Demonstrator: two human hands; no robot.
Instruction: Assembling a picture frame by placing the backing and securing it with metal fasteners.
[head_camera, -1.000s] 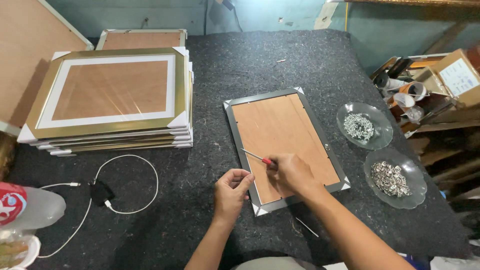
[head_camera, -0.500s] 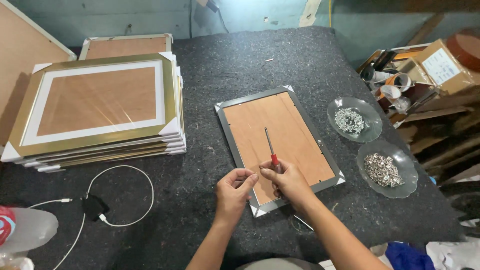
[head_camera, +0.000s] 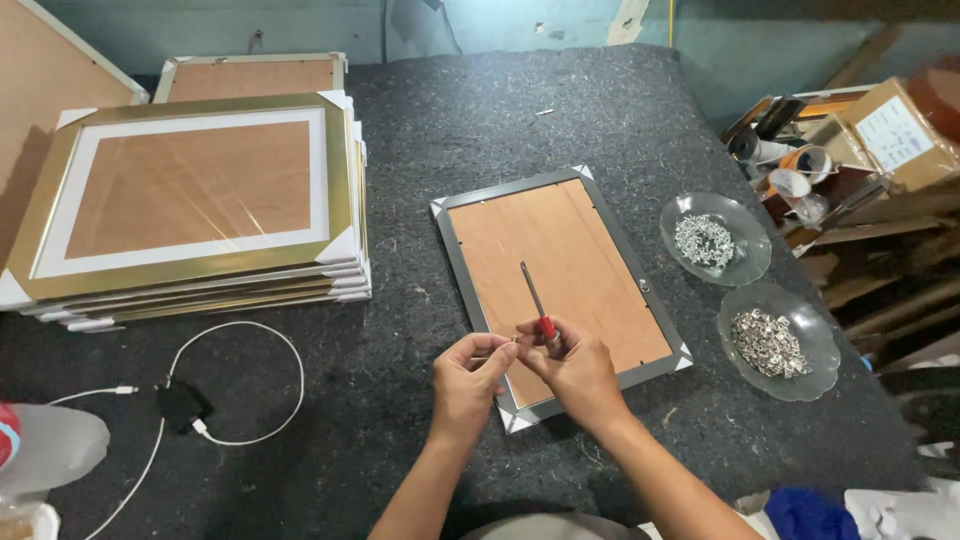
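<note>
Since a second ago, both hands have drawn together over the near edge of the frame (head_camera: 560, 292), and the screwdriver (head_camera: 535, 303) now points away from the person instead of sideways. Right hand (head_camera: 578, 372) grips its red handle. Left hand (head_camera: 468, 382) pinches a tiny metal part against the right fingertips. Two glass dishes (head_camera: 790, 375) of hardware sit to the right of the hands; stacked gold frames (head_camera: 190, 200) lie far to their left.

Your left hand (head_camera: 468, 385) and right hand (head_camera: 578, 375) are bare: no gloves, rings, watch or bracelet show. Both forearms are uncovered right down to the lower edge of the view, with no sleeve or cuff visible.
</note>
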